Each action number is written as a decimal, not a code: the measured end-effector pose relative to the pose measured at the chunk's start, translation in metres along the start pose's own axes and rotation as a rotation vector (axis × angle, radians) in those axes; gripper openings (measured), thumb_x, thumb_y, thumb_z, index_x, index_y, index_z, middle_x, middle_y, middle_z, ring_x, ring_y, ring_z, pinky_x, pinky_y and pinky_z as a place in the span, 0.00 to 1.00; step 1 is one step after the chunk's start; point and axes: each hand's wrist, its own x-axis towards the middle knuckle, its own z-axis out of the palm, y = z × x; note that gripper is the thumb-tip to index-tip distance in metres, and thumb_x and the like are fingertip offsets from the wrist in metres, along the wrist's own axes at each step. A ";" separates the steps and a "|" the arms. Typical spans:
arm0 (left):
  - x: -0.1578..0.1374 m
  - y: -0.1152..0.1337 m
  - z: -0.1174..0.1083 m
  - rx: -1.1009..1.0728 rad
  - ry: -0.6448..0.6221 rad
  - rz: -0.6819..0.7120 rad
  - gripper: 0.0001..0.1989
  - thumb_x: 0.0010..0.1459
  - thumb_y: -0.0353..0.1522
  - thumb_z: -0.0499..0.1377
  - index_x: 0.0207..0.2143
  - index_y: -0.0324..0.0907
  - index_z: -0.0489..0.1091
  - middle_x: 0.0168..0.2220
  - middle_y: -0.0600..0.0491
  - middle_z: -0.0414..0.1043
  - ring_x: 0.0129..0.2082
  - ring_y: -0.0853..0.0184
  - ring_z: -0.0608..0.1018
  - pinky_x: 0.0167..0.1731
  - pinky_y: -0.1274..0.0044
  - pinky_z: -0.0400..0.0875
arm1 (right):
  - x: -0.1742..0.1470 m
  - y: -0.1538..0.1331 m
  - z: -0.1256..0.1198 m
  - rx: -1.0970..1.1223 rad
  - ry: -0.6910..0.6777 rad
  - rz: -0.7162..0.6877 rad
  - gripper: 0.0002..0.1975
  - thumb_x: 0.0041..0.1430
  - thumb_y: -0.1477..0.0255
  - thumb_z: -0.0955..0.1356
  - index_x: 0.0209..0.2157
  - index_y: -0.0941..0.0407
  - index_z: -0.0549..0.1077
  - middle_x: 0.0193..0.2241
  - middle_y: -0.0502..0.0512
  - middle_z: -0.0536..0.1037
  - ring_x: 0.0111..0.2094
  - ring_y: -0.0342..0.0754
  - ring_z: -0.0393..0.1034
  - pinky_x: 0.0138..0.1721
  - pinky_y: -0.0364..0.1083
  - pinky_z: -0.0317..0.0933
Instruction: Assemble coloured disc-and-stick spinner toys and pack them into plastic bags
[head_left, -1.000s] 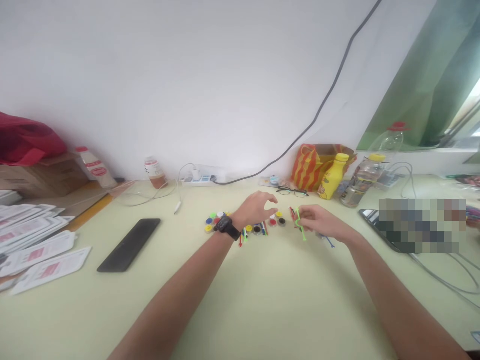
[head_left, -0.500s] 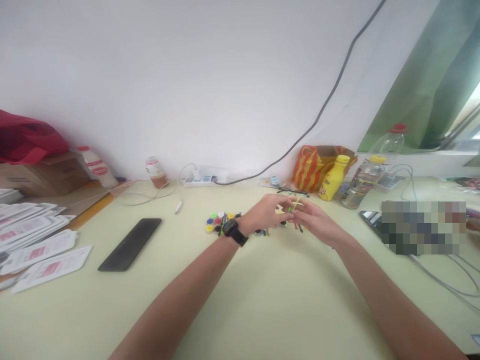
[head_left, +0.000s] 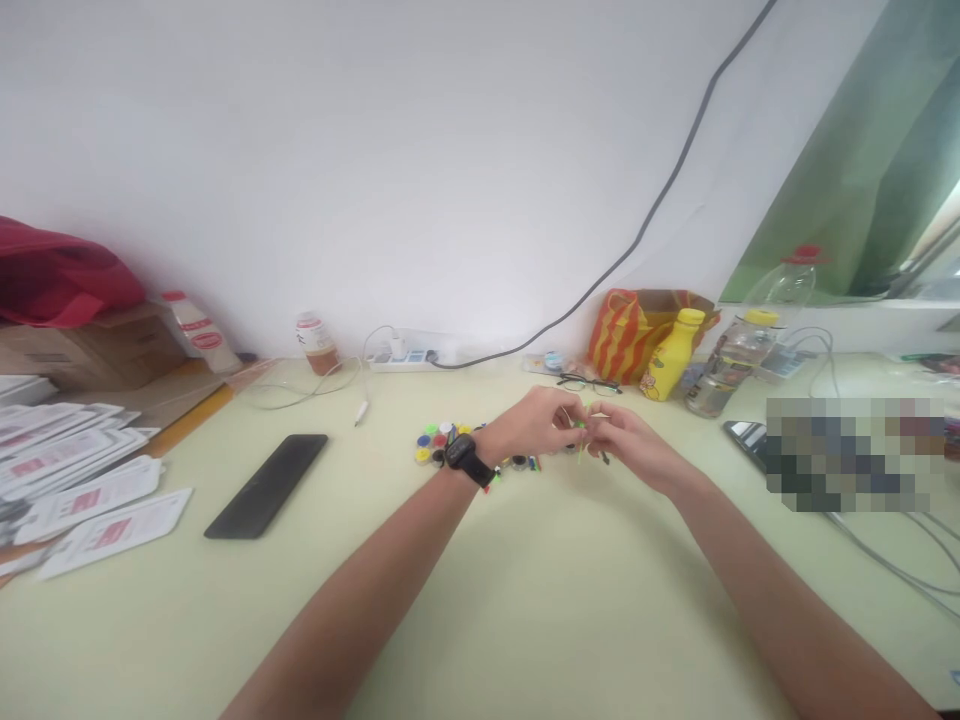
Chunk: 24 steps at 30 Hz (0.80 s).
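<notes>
Over the middle of the table, my left hand and my right hand meet fingertip to fingertip. Both are closed in a pinch on a thin yellow-green strip, whose exact kind is too small to make out. A black watch is on my left wrist. Small round pieces in yellow, blue, red, white and black lie beneath and left of my left hand, partly hidden by it. More small coloured bits show below my fingers.
A black phone lies to the left, near white packets. Along the wall stand a drink bottle, a power strip, glasses, a striped bag, a yellow bottle and a clear bottle. Cables trail at right.
The yellow-green strip stood crossed above my fingertips and now hangs mostly below them. My hands stay together, with small finger shifts. The whole view has moved slightly.
</notes>
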 end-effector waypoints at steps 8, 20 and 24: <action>-0.002 0.002 0.006 0.004 -0.045 0.023 0.01 0.54 0.27 0.62 0.31 0.40 0.72 0.29 0.54 0.76 0.29 0.69 0.76 0.27 0.79 0.67 | -0.002 0.002 0.002 -0.226 -0.043 -0.028 0.05 0.55 0.70 0.64 0.34 0.53 0.68 0.23 0.46 0.68 0.27 0.45 0.61 0.31 0.45 0.56; -0.004 0.002 0.003 0.047 -0.122 -0.035 0.09 0.51 0.30 0.68 0.25 0.40 0.69 0.26 0.57 0.73 0.25 0.71 0.73 0.25 0.79 0.64 | 0.005 0.013 -0.008 -0.226 0.224 0.073 0.09 0.55 0.67 0.65 0.39 0.51 0.66 0.22 0.44 0.66 0.24 0.46 0.59 0.28 0.44 0.55; -0.004 -0.009 0.016 0.114 -0.283 0.034 0.06 0.49 0.30 0.72 0.29 0.42 0.79 0.30 0.55 0.79 0.31 0.67 0.77 0.31 0.77 0.67 | 0.015 0.030 -0.016 -0.446 0.316 0.014 0.10 0.57 0.67 0.65 0.41 0.52 0.71 0.26 0.48 0.73 0.28 0.48 0.67 0.30 0.45 0.58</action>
